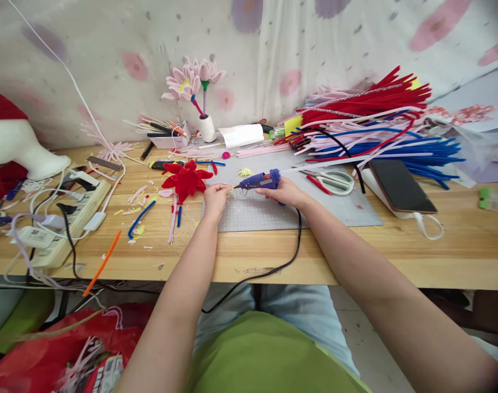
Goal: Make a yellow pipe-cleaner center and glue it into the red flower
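Observation:
My right hand [283,192] is wrapped around a blue glue gun [255,181], a white glue stick running out of its back end. The gun's nozzle points left and meets the fingertips of my left hand [216,201]. Those fingers pinch a small yellowish piece, too small to make out clearly. Just behind the nozzle lies a yellow frilly tuft [245,172] on the grey cutting mat [265,215]. A red pipe-cleaner flower [186,181] rests to the left of my left hand.
Red, pink and blue pipe cleaners [367,125] are heaped at the back right. Scissors [333,183] and a phone [402,185] lie right. Pink flowers stand in a white vase [207,129]. A power strip [77,215] sits left. The gun's black cord [273,270] crosses the table's front edge.

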The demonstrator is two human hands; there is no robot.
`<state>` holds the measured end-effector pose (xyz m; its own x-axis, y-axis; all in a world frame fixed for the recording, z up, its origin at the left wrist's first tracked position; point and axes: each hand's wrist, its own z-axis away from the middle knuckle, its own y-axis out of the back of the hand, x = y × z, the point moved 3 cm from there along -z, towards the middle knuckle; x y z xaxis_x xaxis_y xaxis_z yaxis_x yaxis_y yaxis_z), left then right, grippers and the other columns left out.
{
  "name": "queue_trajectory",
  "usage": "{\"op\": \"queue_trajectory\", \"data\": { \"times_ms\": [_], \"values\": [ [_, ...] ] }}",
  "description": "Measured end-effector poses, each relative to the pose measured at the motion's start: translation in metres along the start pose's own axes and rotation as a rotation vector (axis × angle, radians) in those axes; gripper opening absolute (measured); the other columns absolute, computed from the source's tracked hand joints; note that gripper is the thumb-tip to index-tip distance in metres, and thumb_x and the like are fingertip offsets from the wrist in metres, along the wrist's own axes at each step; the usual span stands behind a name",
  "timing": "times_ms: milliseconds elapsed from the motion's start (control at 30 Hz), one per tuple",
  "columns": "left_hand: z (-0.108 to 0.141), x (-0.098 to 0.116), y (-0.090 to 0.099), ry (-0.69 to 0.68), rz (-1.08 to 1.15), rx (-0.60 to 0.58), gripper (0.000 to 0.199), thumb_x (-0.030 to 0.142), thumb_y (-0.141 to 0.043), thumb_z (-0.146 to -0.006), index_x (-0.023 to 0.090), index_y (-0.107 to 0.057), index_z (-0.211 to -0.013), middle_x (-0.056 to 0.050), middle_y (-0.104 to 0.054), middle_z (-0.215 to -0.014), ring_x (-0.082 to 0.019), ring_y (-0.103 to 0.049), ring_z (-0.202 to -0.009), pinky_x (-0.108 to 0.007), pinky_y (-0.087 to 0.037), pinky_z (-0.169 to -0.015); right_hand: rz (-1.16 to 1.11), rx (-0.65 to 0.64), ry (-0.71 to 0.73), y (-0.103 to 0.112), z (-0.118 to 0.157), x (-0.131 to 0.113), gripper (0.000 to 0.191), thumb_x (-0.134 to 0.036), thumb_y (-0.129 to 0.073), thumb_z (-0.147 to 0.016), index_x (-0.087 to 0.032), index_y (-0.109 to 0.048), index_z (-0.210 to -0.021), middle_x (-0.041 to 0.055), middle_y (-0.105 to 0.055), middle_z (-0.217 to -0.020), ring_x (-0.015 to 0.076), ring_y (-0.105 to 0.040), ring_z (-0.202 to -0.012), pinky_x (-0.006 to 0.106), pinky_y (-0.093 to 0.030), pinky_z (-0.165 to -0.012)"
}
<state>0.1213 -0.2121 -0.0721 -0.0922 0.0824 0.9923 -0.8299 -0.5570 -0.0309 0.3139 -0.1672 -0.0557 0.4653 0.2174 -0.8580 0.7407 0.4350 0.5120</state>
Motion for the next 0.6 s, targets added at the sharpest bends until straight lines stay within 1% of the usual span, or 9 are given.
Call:
{"op": "queue_trajectory", "data": {
  "times_ms": [133, 333, 600],
  "values": [
    [-0.0004, -0.0006, 0.0005, -0.009, -0.023, 0.001, 0.01, 0.017, -0.069, -0.054, 0.014, -0.06, -0.051, -0.001, -0.06, -0.061, -0.009, -0.047, -0.054, -0.02, -0.03, -0.046, 0.014, 0.0, -0.029, -0.0001, 0.0004, 0.0002, 0.045, -0.062, -0.061, -0.064, -0.017, -0.053, -0.064, -0.0014, -0.048, -0.05, 0.01, -0.043, -0.046, 0.026, -0.033, -0.045],
    [-0.001, -0.001, 0.0007, -0.011, -0.034, -0.002, 0.012, 0.02, -0.071, -0.053, 0.014, -0.06, -0.052, -0.002, -0.061, -0.063, -0.009, -0.047, -0.055, -0.02, -0.03, -0.046, 0.034, 0.014, 0.015, 0.0003, -0.0006, 0.0008, 0.043, -0.06, -0.061, -0.065, -0.017, -0.055, -0.065, -0.0016, -0.049, -0.051, 0.0099, -0.043, -0.049, 0.025, -0.033, -0.048],
    [-0.0012, -0.0019, -0.0001, -0.007, -0.057, -0.014, 0.009, 0.018, -0.068, -0.056, 0.014, -0.061, -0.053, 0.001, -0.055, -0.054, -0.008, -0.044, -0.051, -0.02, -0.03, -0.045, 0.004, 0.008, -0.007, 0.0008, 0.0005, 0.0002, 0.043, -0.06, -0.062, -0.064, -0.018, -0.054, -0.064, -0.0019, -0.048, -0.048, 0.01, -0.043, -0.045, 0.026, -0.033, -0.045]
  ]
}}
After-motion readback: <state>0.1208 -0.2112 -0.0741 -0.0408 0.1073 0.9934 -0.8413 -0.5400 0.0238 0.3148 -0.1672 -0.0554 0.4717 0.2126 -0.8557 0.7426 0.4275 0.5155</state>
